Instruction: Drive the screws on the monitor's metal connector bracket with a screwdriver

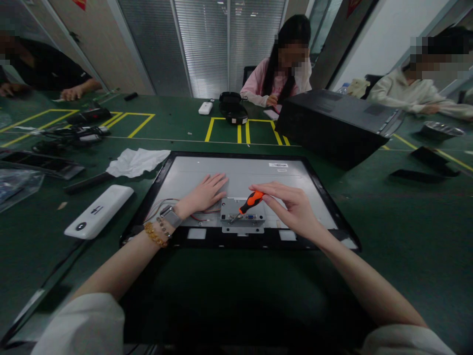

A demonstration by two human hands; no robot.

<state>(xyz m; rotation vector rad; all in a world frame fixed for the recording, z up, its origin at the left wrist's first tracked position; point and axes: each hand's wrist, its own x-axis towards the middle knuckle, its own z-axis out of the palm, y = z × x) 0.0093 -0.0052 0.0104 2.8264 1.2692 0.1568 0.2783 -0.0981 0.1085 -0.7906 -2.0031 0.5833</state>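
A flat display panel (254, 172) in a black frame lies face down on the green table. My left hand (204, 194) rests on its grey back, fingers stretched out, just left of a metal bracket (242, 225) with video connectors. In my right hand (290, 204) is an orange and black screwdriver (252, 201), gripped at the handle's end. The screwdriver slants down to the left, its tip by the connectors' left end; whether it sits in a screw I cannot make out. Thin wires (207, 212) run from the bracket toward my left wrist.
Left of the panel lie a white power bank (99, 212) with a cable and a crumpled white cloth (138, 162). Behind it at right stands a large black casing (332, 123). Several people sit around the table. A metal bowl (441, 130) is at the far right.
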